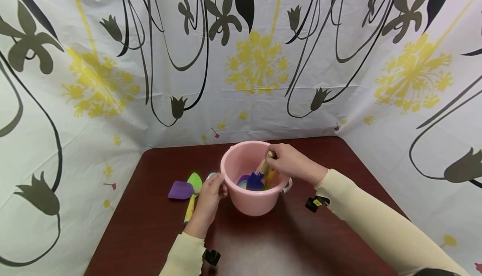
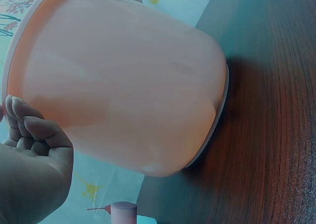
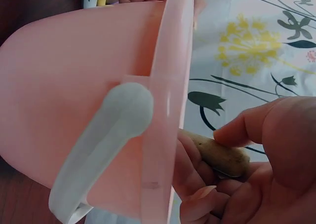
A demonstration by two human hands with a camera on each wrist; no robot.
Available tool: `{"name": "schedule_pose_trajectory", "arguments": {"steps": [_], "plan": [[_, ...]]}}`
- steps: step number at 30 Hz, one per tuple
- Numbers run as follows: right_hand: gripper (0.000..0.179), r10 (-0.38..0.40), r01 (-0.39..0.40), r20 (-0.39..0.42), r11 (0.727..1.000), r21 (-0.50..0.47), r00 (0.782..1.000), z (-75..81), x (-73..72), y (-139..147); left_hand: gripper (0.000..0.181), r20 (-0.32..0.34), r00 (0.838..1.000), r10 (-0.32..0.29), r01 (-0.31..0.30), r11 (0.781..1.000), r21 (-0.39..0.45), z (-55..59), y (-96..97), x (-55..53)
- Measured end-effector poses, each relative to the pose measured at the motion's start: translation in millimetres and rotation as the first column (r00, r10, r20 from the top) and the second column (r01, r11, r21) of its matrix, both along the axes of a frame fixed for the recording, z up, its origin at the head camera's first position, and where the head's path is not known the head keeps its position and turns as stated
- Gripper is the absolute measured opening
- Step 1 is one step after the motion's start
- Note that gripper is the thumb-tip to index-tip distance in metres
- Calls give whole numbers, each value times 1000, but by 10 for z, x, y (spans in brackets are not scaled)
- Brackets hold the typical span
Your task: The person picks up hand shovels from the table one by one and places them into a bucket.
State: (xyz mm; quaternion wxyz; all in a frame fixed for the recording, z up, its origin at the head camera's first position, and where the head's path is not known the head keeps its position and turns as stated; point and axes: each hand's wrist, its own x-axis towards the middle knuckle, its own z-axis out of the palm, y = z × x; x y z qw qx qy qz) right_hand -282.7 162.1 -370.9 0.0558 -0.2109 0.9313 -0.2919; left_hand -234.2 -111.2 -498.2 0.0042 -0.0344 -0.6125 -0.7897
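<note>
A pink toy bucket stands on the table, its mouth tipped toward me in the head view. My left hand pinches the rim at its left side; the left wrist view shows the curled fingers right at that rim. Over the opening, my right hand grips the wooden handle of a small toy shovel, whose blue blade points down into the bucket. Purple and yellow pieces lie inside, partly hidden by the shovel and the wall. The bucket's white carrying handle hangs down its right side.
Left of the bucket on the dark wooden table lie a purple toy shovel, a green one and a yellow handle. A patterned curtain encloses the table's back and sides.
</note>
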Motion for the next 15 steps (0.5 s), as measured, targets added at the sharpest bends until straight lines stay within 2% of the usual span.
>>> {"name": "schedule_pose_trajectory", "arguments": {"steps": [4,6,11,15], "plan": [[14,31,-33,41,999,29,999,-34,-46,-25,36,3,1000,4,-4,1000,0,-4,-8,7],[12,44,-46,33,997,56,998,-55,-71,-40,37,3,1000,2,-2,1000,7,-6,-10,11],[9,71,-66,-36,989,136,997,-97,-112,-96,37,-1,1000,-3,3,1000,13,-9,-5,7],[8,74,-54,-95,977,205,993,-114,-119,-130,37,0,1000,-4,4,1000,10,-10,1,-1]]}}
